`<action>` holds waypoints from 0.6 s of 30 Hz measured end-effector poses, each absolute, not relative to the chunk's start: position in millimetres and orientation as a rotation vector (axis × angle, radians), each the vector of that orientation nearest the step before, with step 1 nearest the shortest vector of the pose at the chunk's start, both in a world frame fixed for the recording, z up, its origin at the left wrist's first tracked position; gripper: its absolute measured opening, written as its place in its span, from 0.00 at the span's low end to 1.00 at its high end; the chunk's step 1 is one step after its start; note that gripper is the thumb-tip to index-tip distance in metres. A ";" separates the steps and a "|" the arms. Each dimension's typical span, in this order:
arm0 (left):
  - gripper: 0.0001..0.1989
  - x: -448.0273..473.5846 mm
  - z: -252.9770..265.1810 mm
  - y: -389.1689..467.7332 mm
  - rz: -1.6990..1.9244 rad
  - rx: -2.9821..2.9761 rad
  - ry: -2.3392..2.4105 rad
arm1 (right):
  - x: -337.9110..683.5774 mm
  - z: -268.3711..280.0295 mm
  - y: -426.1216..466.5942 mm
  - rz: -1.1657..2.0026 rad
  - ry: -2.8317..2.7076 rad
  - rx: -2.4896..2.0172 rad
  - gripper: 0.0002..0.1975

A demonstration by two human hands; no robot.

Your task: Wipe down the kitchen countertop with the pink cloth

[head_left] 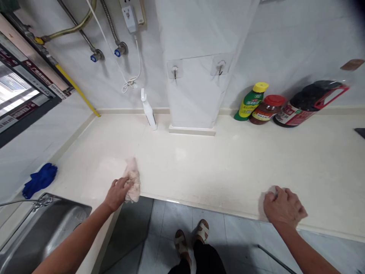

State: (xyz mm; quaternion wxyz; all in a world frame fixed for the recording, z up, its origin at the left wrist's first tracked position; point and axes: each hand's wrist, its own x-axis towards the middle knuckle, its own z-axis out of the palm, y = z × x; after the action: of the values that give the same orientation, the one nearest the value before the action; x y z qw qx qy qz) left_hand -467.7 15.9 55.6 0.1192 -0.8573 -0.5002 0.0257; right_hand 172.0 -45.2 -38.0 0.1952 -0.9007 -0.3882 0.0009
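Observation:
My left hand (117, 193) is closed on a crumpled pale pink cloth (132, 182). The cloth lies on the cream countertop (182, 167) near its front edge, and part of it reaches forward past my fingers. Far to the right, my right hand (283, 207) leans palm down on the counter close to the front edge. Its fingers are bent and slightly apart; the palm side is hidden, and I see nothing held there. Beyond the cloth, a white spray bottle (148, 112) stands against the back wall.
A wall column (194, 95) with two hooks juts onto the counter. To its right stand a green-yellow bottle (251, 102), a red-lidded jar (266, 110) and a dark jug (305, 106). A steel sink (54, 224) and a blue cloth (40, 179) are at left.

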 end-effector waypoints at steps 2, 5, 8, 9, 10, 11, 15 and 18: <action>0.19 -475.4 56.9 18.0 0.108 -2.454 -1.537 | 171.3 -37.0 -44.2 -0.011 -1.086 -2.536 0.24; 0.25 -469.2 56.9 17.0 0.156 -2.428 -1.595 | 170.5 -36.1 -42.8 -0.067 -1.075 -2.498 0.23; 0.26 -450.1 60.6 15.3 0.246 -2.417 -1.613 | 169.6 -35.0 -42.4 -0.106 -1.068 -2.420 0.22; 0.24 -441.0 62.0 14.8 0.291 -2.411 -1.617 | 169.3 -34.4 -42.4 -0.107 -1.069 -2.399 0.21; 0.22 -430.3 63.0 14.3 0.335 -2.408 -1.615 | 169.0 -33.6 -42.5 -0.105 -1.070 -2.381 0.21; 0.20 -418.1 63.1 13.4 0.370 -2.408 -1.606 | 168.6 -32.6 -42.6 -0.101 -1.072 -2.365 0.20; 0.17 -359.1 54.6 7.3 0.375 -2.458 -1.512 | 166.7 -26.2 -43.9 -0.086 -1.068 -2.321 0.20; 0.18 -315.1 44.0 3.0 0.326 -2.492 -1.422 | 165.9 -20.5 -45.7 -0.041 -1.093 -2.295 0.20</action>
State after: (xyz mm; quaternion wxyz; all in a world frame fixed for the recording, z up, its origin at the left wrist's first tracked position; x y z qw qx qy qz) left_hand -315.1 3.0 44.0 0.1269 -0.8561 -0.4884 0.1118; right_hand 165.9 -45.7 -20.5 0.2953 -0.8624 -0.4109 -0.0154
